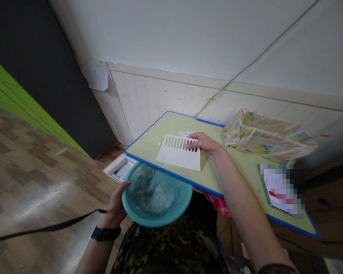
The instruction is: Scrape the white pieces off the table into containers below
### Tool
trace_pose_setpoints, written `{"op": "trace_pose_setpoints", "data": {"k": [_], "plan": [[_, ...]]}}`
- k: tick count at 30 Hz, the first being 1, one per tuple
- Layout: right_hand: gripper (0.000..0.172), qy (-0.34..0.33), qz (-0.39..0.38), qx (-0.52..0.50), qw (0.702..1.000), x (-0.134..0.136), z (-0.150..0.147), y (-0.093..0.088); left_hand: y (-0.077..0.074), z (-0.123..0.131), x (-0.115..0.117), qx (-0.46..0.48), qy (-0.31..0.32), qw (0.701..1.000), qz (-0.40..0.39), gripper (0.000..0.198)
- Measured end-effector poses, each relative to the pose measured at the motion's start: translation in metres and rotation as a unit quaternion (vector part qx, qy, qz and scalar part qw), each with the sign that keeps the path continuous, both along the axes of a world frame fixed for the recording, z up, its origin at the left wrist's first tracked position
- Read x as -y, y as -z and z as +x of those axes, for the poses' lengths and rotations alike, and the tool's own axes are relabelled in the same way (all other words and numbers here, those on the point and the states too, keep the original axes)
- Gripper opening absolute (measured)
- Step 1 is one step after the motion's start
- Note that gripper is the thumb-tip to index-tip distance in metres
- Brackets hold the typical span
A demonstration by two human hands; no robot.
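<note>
Left hand (116, 203) grips the turquoise plastic basket (130, 217) just to its right by the rim; ahead, I have the right hand (205, 143) pinching a white slotted sheet (178, 159), extending leftward.

Indoor room (exact kind unclear): wood-look floor (25, 160), panelled wall (154, 95), 1 table (150, 139).

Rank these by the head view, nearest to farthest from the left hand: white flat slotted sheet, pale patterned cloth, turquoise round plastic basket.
1. Turquoise round plastic basket: rim held by the left hand.
2. White flat slotted sheet: to its right, in the right hand.
3. Pale patterned cloth: farther right, by the wall.
</note>
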State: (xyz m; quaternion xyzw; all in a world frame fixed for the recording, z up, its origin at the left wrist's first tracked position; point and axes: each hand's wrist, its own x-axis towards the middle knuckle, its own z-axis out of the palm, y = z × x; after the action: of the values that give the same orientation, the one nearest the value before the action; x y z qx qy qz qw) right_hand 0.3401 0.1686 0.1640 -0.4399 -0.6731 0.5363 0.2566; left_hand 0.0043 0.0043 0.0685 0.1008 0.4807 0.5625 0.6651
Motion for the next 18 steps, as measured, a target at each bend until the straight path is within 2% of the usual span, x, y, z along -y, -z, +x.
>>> {"op": "trace_pose_setpoints", "data": {"k": [7, 11, 18], "plan": [[0.038, -0.031, -0.016, 0.001, 0.999, 0.0014, -0.0007, -0.0003, -0.0003, 0.0001, 0.001, 0.006, -0.006, 1.0, -0.01, 0.015], [0.04, -0.021, -0.009, -0.01, 1.0, 0.0017, -0.0006, -0.001, 0.0004, -0.0001, 0.0009, 0.019, -0.013, 1.0, -0.011, 0.011], [0.04, -0.019, -0.003, -0.013, 1.0, 0.0019, 0.0008, -0.0014, 0.0011, 0.0, 0.0007, 0.009, 0.002, 1.0, -0.003, 0.016]]}}
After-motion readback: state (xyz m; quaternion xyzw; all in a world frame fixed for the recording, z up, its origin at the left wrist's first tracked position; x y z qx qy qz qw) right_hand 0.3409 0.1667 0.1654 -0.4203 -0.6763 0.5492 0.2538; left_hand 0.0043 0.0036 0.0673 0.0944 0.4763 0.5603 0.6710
